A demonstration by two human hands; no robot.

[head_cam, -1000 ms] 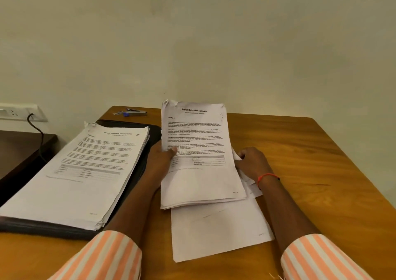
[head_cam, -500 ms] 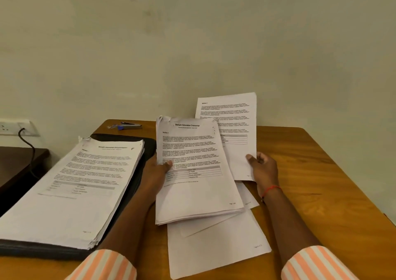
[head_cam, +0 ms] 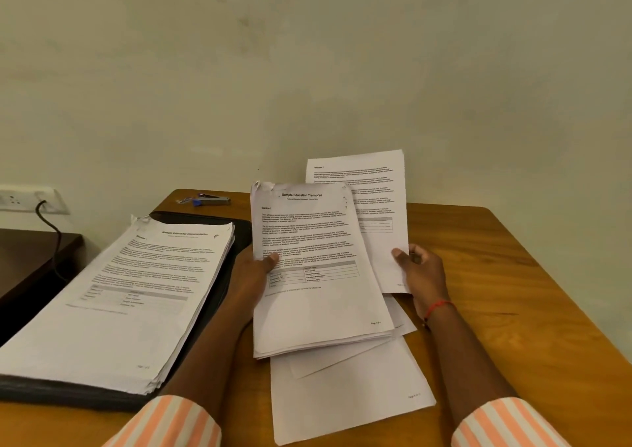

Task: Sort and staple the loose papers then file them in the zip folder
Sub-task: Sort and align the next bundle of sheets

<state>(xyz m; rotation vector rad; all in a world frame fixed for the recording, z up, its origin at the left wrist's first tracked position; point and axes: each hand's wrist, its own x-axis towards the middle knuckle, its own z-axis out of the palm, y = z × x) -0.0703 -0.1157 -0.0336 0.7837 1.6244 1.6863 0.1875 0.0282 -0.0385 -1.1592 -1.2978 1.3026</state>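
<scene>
The brown wooden tabletop (head_cam: 513, 275) carries all items. At its left lies a black zip folder (head_cam: 237, 241), lying flat, with a thick stack of white printed papers (head_cam: 136, 292) resting on top of it. Loose white sheets (head_cam: 349, 395) lie flat on the tabletop near the front edge, between the forearms, overlapping one another.

Above these, a bundle of white printed papers headed "Sample Education Transcript" (head_cam: 318, 292) is held tilted up. The left hand (head_cam: 253, 275) grips its left edge, thumb across the front. A single white printed sheet (head_cam: 376, 186) stands behind and to the right of the bundle. The right hand (head_cam: 422, 272) pinches its lower right edge. The hands are apart, each clamped on its own paper.

A small silver stapler with a blue part (head_cam: 209, 201) lies at the far edge, beyond the folder. A red thread bracelet (head_cam: 439, 306) circles the right wrist.
</scene>
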